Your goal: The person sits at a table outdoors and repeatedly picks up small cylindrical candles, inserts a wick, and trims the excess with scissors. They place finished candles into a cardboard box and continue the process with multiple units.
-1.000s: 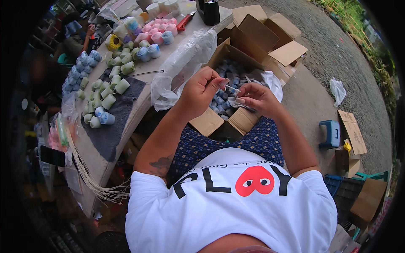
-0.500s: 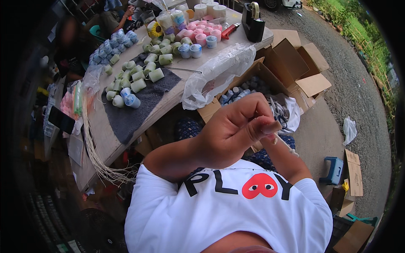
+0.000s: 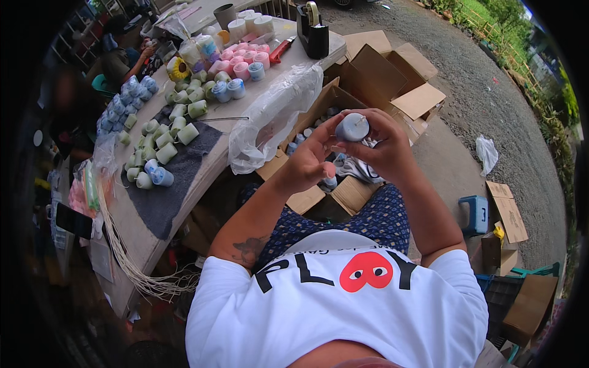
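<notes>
A short grey-blue pillar candle (image 3: 353, 128) with a small wick is held up above the open box, its top tilted toward me. My right hand (image 3: 388, 146) wraps its fingers and thumb round the right side of it. From the left, my left hand (image 3: 308, 161) has its curled fingers against the candle, while its thumb stands apart lower down. Part of the candle's far side is hidden by fingers. Below both hands, a cardboard box (image 3: 305, 201) contains several more grey and blue candles (image 3: 302, 136) and some whitish cloth or bag.
On the table (image 3: 211, 144) at left lie green candles (image 3: 164, 136) on a dark towel (image 3: 161, 205), pink candles (image 3: 242, 59), a red-handled cutter (image 3: 282, 49) and a tape dispenser (image 3: 313, 34). White wicks (image 3: 132, 260) hang off the near edge. Another person (image 3: 123, 58) sits beyond.
My hands were raised close together, pinching a thin whitish strand. They have now lowered and parted round a grey-blue candle over the box. The view has shifted, moving the table leftward.
</notes>
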Demonstrator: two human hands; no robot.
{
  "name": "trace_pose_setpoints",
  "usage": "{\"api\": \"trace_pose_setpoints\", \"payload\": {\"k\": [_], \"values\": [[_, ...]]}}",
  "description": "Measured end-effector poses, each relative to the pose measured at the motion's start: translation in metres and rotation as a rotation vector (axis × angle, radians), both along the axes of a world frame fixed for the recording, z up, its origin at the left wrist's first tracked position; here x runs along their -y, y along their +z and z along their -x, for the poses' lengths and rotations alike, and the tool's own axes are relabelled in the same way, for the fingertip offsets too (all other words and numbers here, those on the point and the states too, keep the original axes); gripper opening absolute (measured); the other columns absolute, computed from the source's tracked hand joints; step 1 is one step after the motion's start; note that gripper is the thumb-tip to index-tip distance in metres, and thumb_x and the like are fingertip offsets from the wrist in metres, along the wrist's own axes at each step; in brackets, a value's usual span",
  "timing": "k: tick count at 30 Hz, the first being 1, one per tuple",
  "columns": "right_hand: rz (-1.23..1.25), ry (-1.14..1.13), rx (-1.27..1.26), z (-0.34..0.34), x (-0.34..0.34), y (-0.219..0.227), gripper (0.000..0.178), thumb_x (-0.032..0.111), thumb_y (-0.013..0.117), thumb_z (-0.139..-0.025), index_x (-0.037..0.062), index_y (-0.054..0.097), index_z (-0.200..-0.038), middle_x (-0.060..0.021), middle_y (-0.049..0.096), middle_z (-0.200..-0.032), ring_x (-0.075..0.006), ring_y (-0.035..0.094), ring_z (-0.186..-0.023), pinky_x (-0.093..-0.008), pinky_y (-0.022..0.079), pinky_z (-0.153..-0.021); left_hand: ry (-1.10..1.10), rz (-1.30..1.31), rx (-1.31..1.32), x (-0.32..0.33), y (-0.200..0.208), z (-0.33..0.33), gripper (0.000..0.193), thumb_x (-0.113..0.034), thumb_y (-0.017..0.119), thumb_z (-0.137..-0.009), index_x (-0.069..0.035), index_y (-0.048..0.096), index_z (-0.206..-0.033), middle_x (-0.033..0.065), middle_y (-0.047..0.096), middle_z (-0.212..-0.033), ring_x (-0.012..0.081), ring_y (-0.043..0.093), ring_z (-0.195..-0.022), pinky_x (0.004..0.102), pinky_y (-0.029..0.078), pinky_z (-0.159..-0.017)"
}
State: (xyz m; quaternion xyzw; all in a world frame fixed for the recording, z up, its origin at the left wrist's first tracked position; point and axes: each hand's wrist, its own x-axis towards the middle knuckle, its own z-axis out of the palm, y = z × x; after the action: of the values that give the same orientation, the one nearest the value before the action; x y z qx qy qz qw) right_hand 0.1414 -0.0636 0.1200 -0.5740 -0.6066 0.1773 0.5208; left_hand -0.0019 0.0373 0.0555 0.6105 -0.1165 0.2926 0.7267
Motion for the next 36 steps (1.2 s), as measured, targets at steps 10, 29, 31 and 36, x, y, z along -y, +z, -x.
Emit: {"api": "trace_pose_setpoints", "payload": {"k": [10, 29, 31, 36], "values": [[-0.153, 0.029, 0.171, -0.017, 0.004, 0.015, 0.046, 0.024, 0.079, -0.07, 0.0073, 0.064, -0.11, -0.0098, 0.055, -0.105, -0.0196, 0.055, -0.098, -0.0302, 0.046, -0.085, 0.213, 0.006, -0.195, 0.019, 0.029, -0.004, 0.067, 0.001, 0.063, -0.082, -0.004, 0.027, -0.138, 0.009, 0.043, -0.131, 0.0137, 0.045, -0.116, 0.0293, 0.039, -0.097], [1.012, -0.534, 0.357, -0.145, -0.025, -0.32, 0.038, 0.006, 0.047, -0.081, -0.0021, 0.04, -0.117, -0.0289, 0.057, -0.107, -0.0414, 0.058, -0.101, -0.0476, 0.047, -0.085, 0.499, -0.081, -0.328, 0.014, -0.066, -0.007, 0.036, -0.006, 0.065, -0.084, -0.011, 0.043, -0.112, -0.0003, 0.052, -0.093, 0.0076, 0.052, -0.084, 0.0238, 0.045, -0.075], [0.969, -0.431, 0.11, -0.16, -0.023, -0.314, 0.047, 0.008, 0.056, -0.08, -0.0015, 0.04, -0.122, -0.0219, 0.06, -0.103, -0.033, 0.061, -0.097, -0.0396, 0.05, -0.08, 0.511, -0.066, -0.336, 0.014, -0.061, -0.011, 0.036, -0.01, 0.069, -0.082, -0.01, 0.046, -0.109, 0.0007, 0.055, -0.088, 0.0087, 0.054, -0.079, 0.025, 0.046, -0.072], [0.085, 0.056, -0.912, -0.121, -0.002, -0.125, 0.045, 0.004, 0.056, -0.087, 0.0041, 0.038, -0.128, -0.0129, 0.059, -0.105, -0.024, 0.059, -0.099, -0.0317, 0.049, -0.081, 0.645, -0.223, -0.358, 0.005, -0.061, -0.004, 0.036, -0.012, 0.074, -0.077, -0.008, 0.05, -0.104, 0.0033, 0.059, -0.086, 0.0109, 0.056, -0.077, 0.0257, 0.047, -0.07]]}}
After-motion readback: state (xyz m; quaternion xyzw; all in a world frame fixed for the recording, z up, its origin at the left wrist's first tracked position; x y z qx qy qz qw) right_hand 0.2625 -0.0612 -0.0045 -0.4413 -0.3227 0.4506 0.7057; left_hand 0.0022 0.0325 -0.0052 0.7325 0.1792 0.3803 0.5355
